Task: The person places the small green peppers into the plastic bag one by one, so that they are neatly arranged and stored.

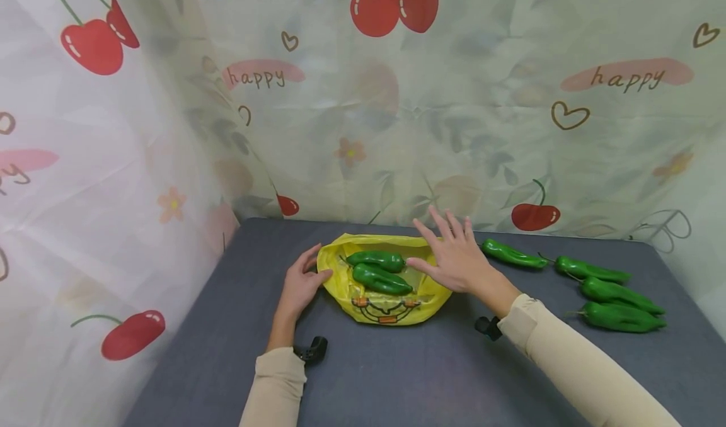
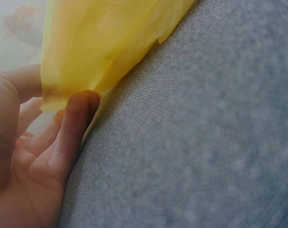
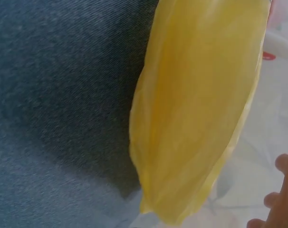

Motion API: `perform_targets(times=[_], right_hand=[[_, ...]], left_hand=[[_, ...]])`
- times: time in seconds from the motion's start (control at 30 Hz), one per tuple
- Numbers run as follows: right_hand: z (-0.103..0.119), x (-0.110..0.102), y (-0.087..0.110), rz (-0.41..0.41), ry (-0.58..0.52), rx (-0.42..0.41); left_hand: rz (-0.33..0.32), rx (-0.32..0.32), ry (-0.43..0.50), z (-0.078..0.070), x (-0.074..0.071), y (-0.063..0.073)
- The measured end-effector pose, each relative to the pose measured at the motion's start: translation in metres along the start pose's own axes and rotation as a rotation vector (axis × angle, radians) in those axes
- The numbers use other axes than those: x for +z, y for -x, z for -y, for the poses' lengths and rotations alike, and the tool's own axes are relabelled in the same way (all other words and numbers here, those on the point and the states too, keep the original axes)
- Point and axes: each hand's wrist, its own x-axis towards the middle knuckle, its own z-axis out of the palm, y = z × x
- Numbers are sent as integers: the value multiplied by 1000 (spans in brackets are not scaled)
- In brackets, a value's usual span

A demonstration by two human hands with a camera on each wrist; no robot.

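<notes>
Pale printed cloth [image 1: 85,238] hangs at the far left, carrying a pink patch with brown lettering cut off by the frame, its final "y" legible. On the back cloth [image 1: 317,131], a second pink patch reads "happy".

Below that, the left hand [image 1: 300,288] pinches the left edge of one yellow plastic bag [image 1: 346,295], the rim between thumb and fingers. The bag lies on a dark grey table [image 1: 397,376], its mouth open; a black-and-orange drawing marks its front. Two green peppers are inside, an upper one [image 1: 377,261] and a lower one [image 1: 381,279], both well apart from the left fingers.

The right hand [image 1: 454,263] is over the bag's right side, its fingers spread and gripping nothing. Its thumb is just beside the upper pepper's right end; whether they touch cannot be told.

Farther right, four more green peppers [image 1: 624,317] lie on the table, one near the bag and three grouped together, making six in all. Above them, another patch [image 1: 627,75] reads "happy".
</notes>
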Motion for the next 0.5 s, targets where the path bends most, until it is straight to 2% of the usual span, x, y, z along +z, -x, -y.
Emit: perform_targets(times=[0.5], right_hand=[[-29,1,18,24,-14,97]], left_hand=[[-1,15,12,4,0,-2]])
